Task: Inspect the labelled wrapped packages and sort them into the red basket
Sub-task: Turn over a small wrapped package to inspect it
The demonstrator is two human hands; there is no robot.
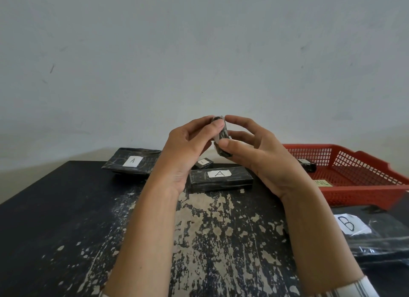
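Both hands hold one small black wrapped package (222, 134) upright above the table, edge-on to me, so its label is hidden. My left hand (186, 148) pinches its upper left side with thumb and fingers. My right hand (254, 150) grips its right side and lower end. On the table behind lie a flat package labelled A (132, 161), a long package labelled A (221, 179) and a small labelled package (204, 163). The red basket (363, 197) stands at the right with one small black package (307, 164) inside.
A large black package labelled B (376, 234) lies at the right, in front of the basket. The black table (66, 219) has worn, peeling paint in its middle. A plain pale wall rises right behind the table's far edge.
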